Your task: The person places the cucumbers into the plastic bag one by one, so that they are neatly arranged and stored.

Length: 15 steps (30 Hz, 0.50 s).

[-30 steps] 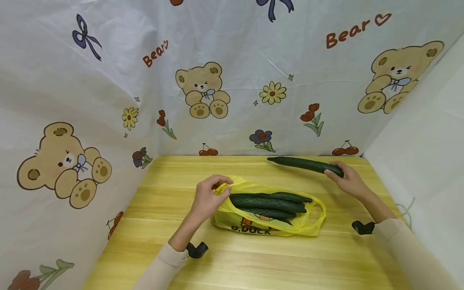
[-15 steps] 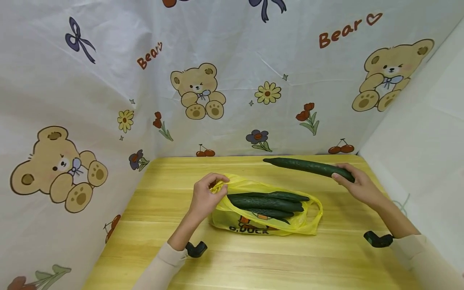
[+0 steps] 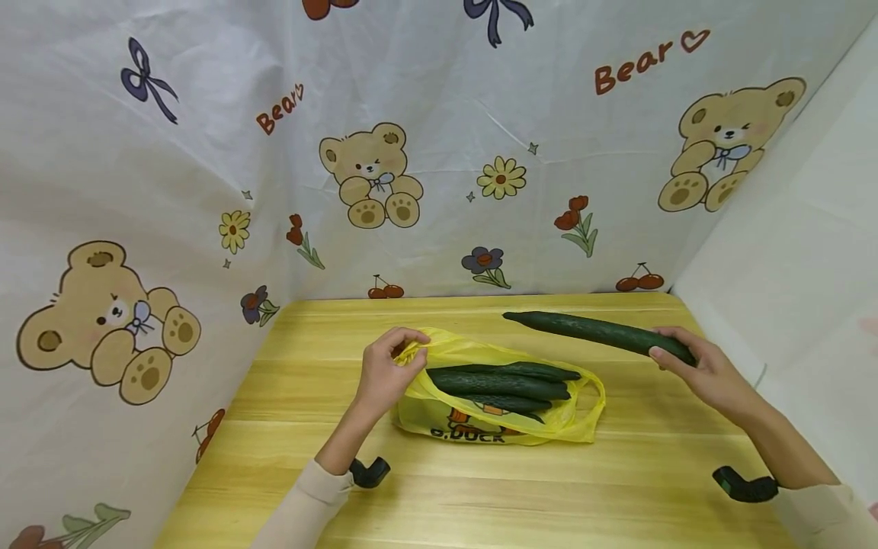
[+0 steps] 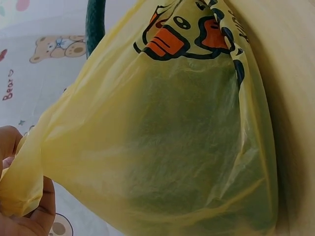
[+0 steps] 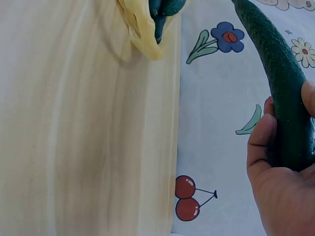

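My right hand grips a long dark green cucumber by its right end. The cucumber points left, behind the yellow plastic bag in the head view. Several more cucumbers lie in the bag, their ends toward its opening on the right. With fingers and thumb my left hand pinches the bag's gathered upper left edge. In the left wrist view the stretched film of the bag, with a duck print, hides most of what is inside. The right wrist view shows fingers curled round the cucumber.
All this is on a light wooden table. A white cloth printed with bears and flowers hangs behind and to the left, and a white wall stands at the right. Black wrist devices sit under both forearms.
My right hand has drawn the cucumber to the right and closer to me, past the bag's open end. My left hand keeps its pinch on the bag; the head view has shifted slightly.
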Tool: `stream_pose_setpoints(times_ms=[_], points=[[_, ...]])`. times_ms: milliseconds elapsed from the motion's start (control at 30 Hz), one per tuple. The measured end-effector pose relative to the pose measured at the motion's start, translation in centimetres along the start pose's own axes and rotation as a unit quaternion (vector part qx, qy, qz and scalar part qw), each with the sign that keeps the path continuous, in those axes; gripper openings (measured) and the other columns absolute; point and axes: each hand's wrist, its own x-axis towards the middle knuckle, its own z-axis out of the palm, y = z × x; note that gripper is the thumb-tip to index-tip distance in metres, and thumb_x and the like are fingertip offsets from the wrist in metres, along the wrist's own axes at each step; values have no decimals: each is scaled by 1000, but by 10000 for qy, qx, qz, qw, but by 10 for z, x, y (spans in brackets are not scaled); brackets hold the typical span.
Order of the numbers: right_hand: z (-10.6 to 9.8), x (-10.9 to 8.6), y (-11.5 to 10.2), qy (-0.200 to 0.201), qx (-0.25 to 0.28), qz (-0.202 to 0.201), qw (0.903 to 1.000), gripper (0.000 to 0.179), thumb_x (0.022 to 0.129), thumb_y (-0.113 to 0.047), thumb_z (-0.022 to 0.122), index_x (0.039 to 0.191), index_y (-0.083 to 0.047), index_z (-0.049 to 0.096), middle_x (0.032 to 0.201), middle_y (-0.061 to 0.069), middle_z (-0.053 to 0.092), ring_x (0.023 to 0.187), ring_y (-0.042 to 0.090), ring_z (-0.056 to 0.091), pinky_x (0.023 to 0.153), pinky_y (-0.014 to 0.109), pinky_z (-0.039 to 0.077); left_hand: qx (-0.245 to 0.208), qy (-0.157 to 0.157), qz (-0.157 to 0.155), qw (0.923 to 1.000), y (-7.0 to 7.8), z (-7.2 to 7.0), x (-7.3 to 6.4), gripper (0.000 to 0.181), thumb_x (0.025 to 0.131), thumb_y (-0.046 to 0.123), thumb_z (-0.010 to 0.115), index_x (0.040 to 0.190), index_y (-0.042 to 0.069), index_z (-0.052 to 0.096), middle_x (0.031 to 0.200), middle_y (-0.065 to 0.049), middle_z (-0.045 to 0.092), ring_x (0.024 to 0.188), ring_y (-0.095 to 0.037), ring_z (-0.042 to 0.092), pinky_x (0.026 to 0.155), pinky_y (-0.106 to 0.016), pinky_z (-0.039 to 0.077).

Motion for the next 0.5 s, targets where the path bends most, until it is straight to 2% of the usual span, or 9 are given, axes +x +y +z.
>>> stream_pose_setpoints(times_ms=[267,500], points=[[1,-23,-3,-210,134,-161,9996,41,113,-11,54,154,-5,50,131,-23,57,106,-5,63,80,16,54,-44,-18,-21,10000,0,0,-2,18,98,9,79,110,22,81,113,3,79,94,-17,65,84,-26,55],[9,-34,-6,-553,436,-221,9973,41,114,-8,51,154,-2,49,133,-19,60,107,5,64,83,21,55,-52,-26,3,10000,1,0,-3,18,98,9,79,110,22,81,113,3,79,94,-17,65,85,-27,56]])
